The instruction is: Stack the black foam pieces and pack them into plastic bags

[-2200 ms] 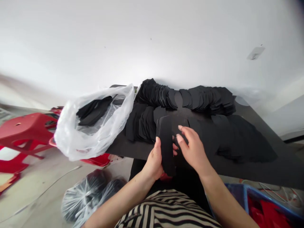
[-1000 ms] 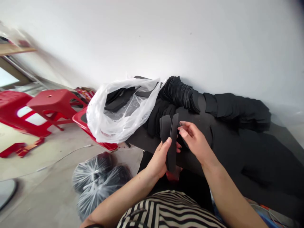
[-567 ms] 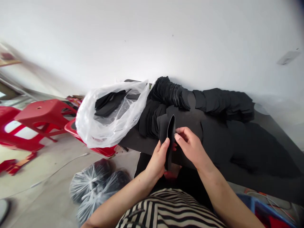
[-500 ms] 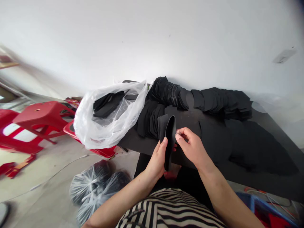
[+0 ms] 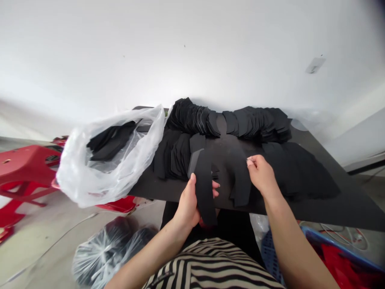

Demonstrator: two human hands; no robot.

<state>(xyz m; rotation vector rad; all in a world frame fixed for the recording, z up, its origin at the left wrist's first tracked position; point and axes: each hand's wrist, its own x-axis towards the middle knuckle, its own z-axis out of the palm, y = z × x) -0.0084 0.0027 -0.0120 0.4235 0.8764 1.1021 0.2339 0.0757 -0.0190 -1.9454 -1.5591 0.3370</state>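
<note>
My left hand (image 5: 189, 200) is closed around a small bundle of curved black strips (image 5: 205, 184), with the thumb on the near face and fingertips showing past the right edge. The strips stand on end above the table's front edge. My right hand (image 5: 262, 173) pinches the edge of a single black strip (image 5: 241, 178), slightly blurred, over the table. Left of it, behind the bundle, lies a row of overlapping black strips (image 5: 173, 154). To the right of my right hand, more black pieces (image 5: 300, 168) are spread in an overlapping row.
Two long fanned piles, a left one (image 5: 192, 116) and a right one (image 5: 258, 122), run along the wall on the dark table (image 5: 357, 212). An open white plastic bag (image 5: 144, 160) holds black pieces. Red stools (image 5: 27, 168), tied bags (image 5: 102, 253) and a blue crate (image 5: 309, 233) stand below.
My right hand has moved away from the bundle to the right, with one strip pinched in it. The left hand has turned the bundle's flat face towards me. The view has shifted right.
</note>
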